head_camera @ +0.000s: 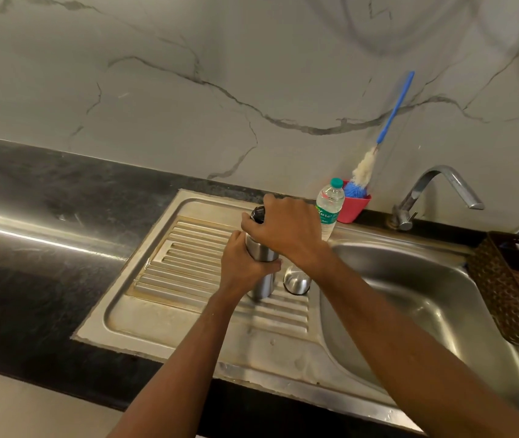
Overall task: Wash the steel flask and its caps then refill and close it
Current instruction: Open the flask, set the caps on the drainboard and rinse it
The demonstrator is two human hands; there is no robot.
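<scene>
While my left hand [241,263] grips the steel flask [262,251] round its body and my right hand [286,230] curls over the black inner cap [257,214] on its mouth, it stands upright near the right edge of the drainboard [185,248]. The outer cap [296,281] sits off, just beside it, so closing is unfinished. Whether washing and refilling are done I cannot tell. Ribbed room lies open leftward, while the basin [410,298] and the plastic bottle [329,207] crowd my right.

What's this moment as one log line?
left hand: holds steel flask | right hand: grips black cap on flask | steel cap: on drainboard beside flask
</scene>
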